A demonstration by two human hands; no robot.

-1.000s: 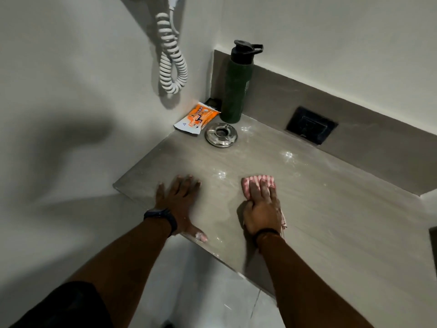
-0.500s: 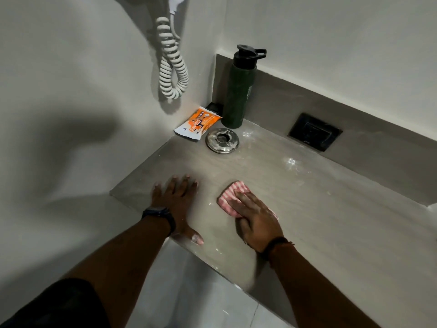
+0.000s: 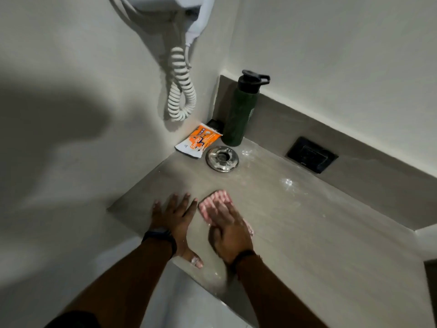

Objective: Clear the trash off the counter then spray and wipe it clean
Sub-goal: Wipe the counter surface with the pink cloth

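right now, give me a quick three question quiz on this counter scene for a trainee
1. True or false: the right hand presses the pink cloth flat on the counter.
2. Which item lies nearest the wall corner? A) metal ashtray B) orange packet C) black socket
3. Fill in: the left hand rests ____ on the counter, holding nothing.

Key: 1 true. 2 B. 3 flat (palm down, fingers spread).
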